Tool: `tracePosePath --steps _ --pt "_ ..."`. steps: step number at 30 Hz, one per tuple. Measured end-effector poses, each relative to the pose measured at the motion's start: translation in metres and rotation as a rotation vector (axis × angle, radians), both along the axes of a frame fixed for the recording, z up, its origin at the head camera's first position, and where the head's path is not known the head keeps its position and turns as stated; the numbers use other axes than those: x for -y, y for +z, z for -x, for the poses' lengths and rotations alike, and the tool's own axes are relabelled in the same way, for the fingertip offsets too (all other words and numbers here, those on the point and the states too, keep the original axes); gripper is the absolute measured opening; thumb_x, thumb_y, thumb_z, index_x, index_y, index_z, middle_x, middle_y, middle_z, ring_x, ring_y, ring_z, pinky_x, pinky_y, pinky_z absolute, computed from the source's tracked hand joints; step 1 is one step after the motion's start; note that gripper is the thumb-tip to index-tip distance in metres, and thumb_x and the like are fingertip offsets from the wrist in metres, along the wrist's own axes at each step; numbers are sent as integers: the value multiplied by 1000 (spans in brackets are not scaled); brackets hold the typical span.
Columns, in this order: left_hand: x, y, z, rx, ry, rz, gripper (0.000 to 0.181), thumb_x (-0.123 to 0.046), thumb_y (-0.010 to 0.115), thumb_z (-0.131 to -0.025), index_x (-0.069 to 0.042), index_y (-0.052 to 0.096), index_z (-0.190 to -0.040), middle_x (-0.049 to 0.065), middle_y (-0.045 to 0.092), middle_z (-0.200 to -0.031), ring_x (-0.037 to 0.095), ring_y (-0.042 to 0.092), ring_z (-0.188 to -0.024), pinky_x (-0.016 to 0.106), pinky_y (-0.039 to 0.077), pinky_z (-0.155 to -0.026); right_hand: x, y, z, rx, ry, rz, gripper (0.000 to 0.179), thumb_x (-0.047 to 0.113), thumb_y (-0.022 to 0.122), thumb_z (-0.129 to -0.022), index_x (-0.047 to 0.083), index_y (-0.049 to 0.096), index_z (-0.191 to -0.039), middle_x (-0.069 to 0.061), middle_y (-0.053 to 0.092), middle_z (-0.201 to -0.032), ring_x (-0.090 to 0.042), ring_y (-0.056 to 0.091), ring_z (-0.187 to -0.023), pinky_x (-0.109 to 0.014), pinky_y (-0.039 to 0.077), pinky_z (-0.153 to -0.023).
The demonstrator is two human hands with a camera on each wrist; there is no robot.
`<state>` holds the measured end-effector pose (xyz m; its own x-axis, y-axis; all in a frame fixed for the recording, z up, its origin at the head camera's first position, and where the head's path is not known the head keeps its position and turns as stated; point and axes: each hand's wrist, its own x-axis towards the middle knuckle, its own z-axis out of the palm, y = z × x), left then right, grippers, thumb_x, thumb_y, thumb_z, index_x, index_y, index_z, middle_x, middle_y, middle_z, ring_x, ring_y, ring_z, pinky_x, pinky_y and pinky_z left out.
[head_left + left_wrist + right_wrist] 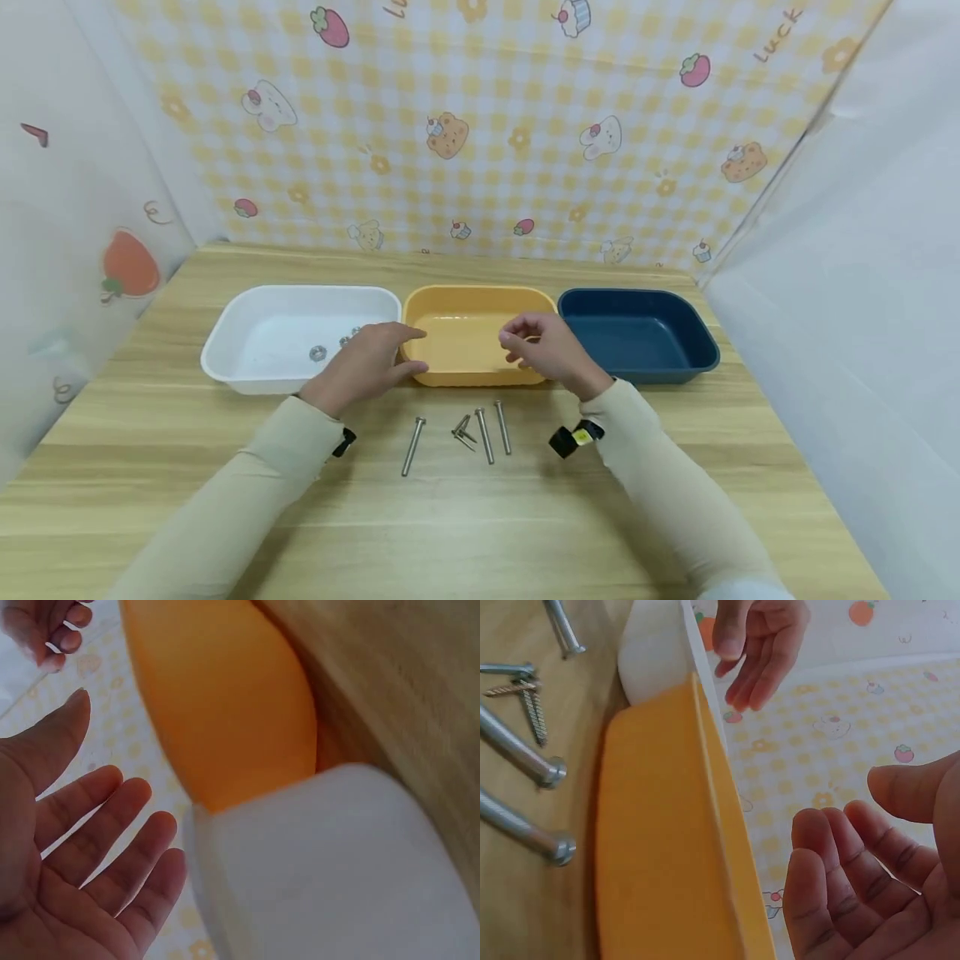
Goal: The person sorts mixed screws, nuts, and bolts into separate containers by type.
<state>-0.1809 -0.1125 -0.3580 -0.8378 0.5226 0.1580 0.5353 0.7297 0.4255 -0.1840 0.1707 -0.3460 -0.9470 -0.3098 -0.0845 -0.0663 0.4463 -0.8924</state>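
Observation:
My left hand (367,362) hovers where the white bin meets the yellow bin (465,343), thumb and fingers spread apart with nothing between them. Over the right part of the yellow bin is my right hand (551,348); its fingers bend loosely, and the right wrist view shows a gap between thumb and fingertips and no object there. Three long metal bolts (413,447) lie on the table in front of the yellow bin. Among them sits a small pile of several screws (463,432). Metal nuts (318,353) are in the white bin (255,337), partly hidden by my left hand.
A dark blue bin (637,333) stands right of the yellow one, so the three bins form a row across the wooden table (450,533). Behind them rises a yellow checked cloth (517,192). White sheets (847,275) bound both sides.

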Motion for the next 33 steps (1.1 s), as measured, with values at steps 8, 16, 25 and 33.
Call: tracePosePath --steps 8,16,25,33 --pt "-3 -11 -1 -12 -66 1 24 -15 73 -87 -1 72 -106 10 72 -101 24 67 -89 43 51 -87 -16 -21 -34 -31 126 -21 23 17 63 -96 -4 65 -106 -13 65 -90 -34 64 -81 -38 56 -70" --pt "-3 -19 3 -100 -105 -26 8 -12 75 -84 -5 76 -88 2 71 -85 22 66 -81 40 52 -80 -23 -52 -40 -88 225 -137 26 11 70 -90 0 64 -112 -7 66 -104 -16 64 -80 -29 53 -72" --pt "-4 -17 4 -69 -78 -21 8 -13 75 -85 -6 76 -89 2 71 -86 22 66 -84 40 52 -81 -9 -67 -38 -32 178 -245 27 17 71 -90 2 60 -110 2 63 -80 -13 57 -67 -28 49 -61" --pt "-5 -19 6 -52 -81 -21 8 -13 75 -85 -5 77 -89 3 72 -86 23 67 -84 40 53 -80 1 -69 -36 -81 120 -404 30 20 79 -83 4 60 -100 6 59 -69 -8 54 -62 -27 47 -62"
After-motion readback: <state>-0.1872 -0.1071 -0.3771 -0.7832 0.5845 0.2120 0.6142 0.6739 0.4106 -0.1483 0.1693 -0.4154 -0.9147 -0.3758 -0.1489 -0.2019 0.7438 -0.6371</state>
